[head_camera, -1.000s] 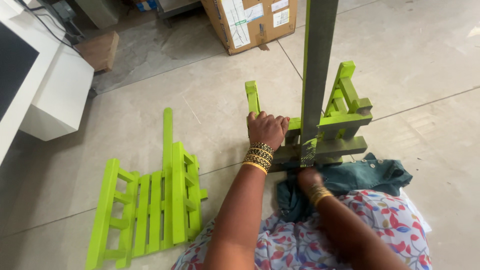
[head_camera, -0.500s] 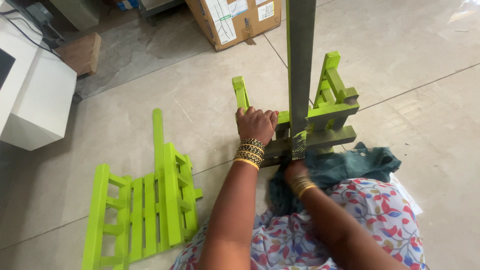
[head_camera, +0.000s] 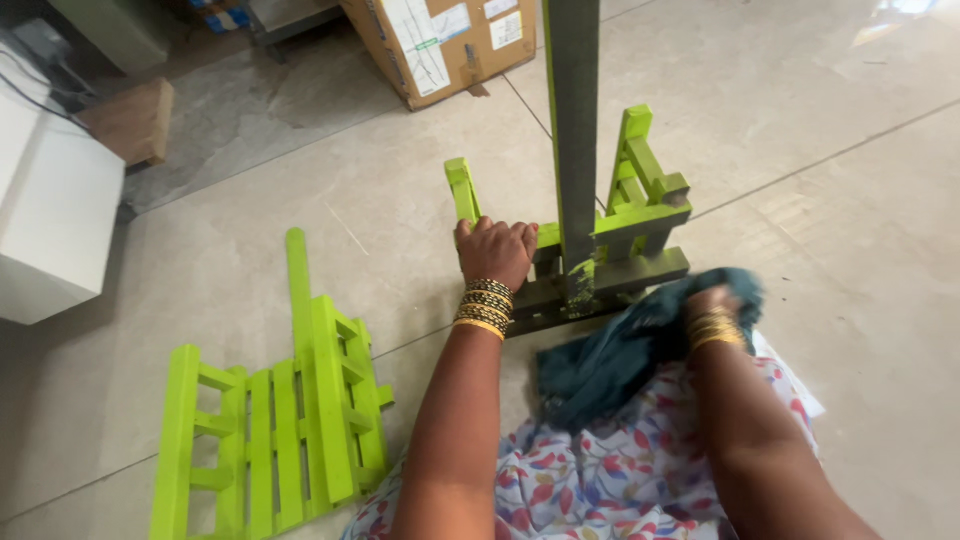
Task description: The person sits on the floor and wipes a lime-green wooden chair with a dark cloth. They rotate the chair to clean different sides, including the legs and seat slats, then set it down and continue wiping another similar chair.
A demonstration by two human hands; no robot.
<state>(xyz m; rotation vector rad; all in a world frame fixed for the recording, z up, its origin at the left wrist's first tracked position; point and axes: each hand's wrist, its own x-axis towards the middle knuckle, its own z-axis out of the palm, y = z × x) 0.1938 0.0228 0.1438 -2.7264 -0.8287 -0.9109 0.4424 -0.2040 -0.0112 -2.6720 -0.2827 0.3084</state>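
While the left hand (head_camera: 497, 250) grips the green frame (head_camera: 600, 235), the right hand (head_camera: 712, 300) (mostly hidden) clutches a teal cloth (head_camera: 620, 355).

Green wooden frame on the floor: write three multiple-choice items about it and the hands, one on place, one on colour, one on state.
1. Where does the left hand rest?
A. On the green wooden frame, beside the grey upright post
B. On the cardboard box
C. On the white cabinet

2. What colour is the cloth at the right hand?
A. Bright yellow
B. Dark teal
C. White

3. How do the loose green slatted pieces lie?
A. Standing upright against the wall
B. Stacked on the box
C. Flat on the tiled floor, to the person's left

Answers: 1 A, the fingers curl over the frame's bar next to the post. 2 B, the bunched fabric covering the hand is dark blue-green. 3 C, they lie flat on the tiles, apart from both hands.
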